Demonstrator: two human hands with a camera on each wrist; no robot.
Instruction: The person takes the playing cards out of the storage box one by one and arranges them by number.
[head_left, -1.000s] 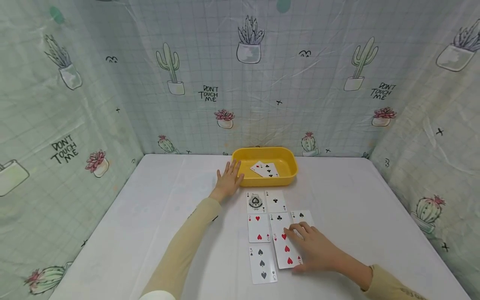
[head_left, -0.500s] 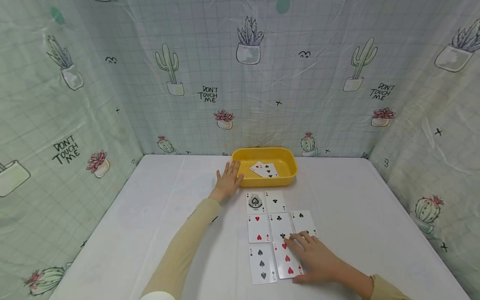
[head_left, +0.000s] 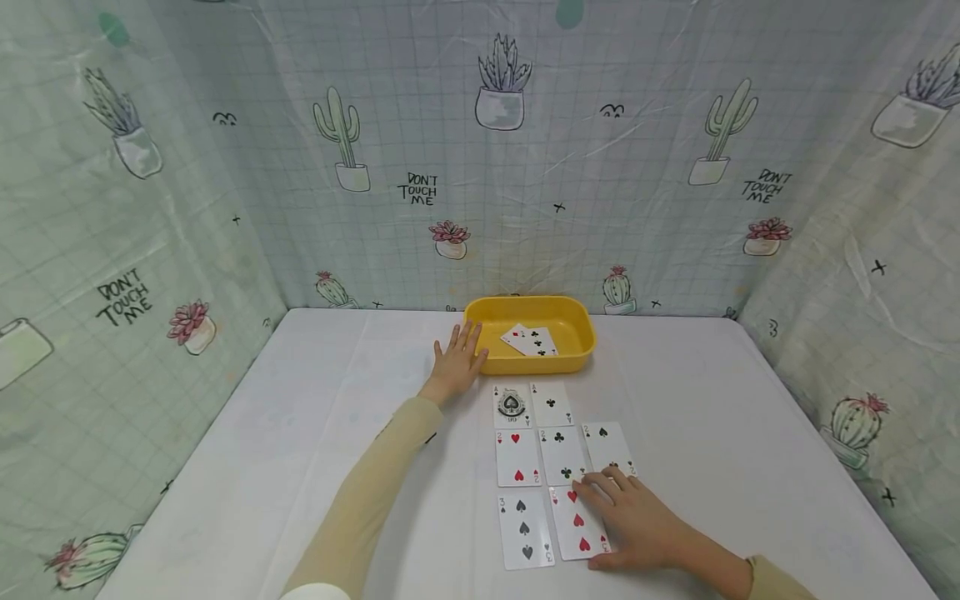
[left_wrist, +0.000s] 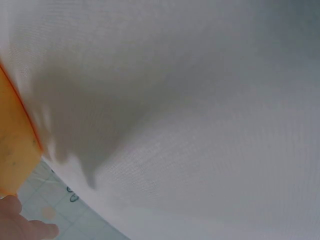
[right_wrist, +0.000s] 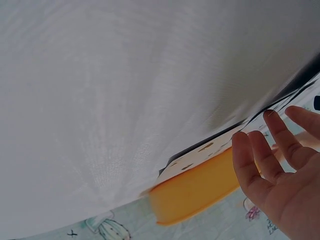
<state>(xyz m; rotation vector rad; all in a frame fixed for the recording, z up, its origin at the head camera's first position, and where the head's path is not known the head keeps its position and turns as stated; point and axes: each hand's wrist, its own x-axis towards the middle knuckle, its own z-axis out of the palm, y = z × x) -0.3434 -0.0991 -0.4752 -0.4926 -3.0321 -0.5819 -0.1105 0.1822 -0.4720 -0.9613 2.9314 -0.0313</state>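
Note:
My left hand (head_left: 453, 365) rests with straight, spread fingers against the left end of a yellow tray (head_left: 517, 365). My right hand (head_left: 647, 522) spans the three of hearts (head_left: 576, 530), index finger at its top edge and thumb at its lower right corner. The card lies flat, right of the three of spades (head_left: 526, 533) and below the two of clubs (head_left: 561, 452). Fingers partly cover the lower edge of the two of spades (head_left: 606, 442). In the right wrist view, the fingers (right_wrist: 245, 162) are spread and slightly bent; the card's face is hidden there.
Farther back in the layout are the two of hearts (head_left: 517, 458), the ace of spades (head_left: 512, 407) and the ace of clubs (head_left: 551, 403). Loose playing cards (head_left: 537, 340) lie inside the tray. A cactus-print curtain (head_left: 495, 183) surrounds the white table (head_left: 712, 400).
My right hand has slid the three of hearts toward me, off the two of clubs, which now shows fully apart from its lower corner. The left hand stays at the tray.

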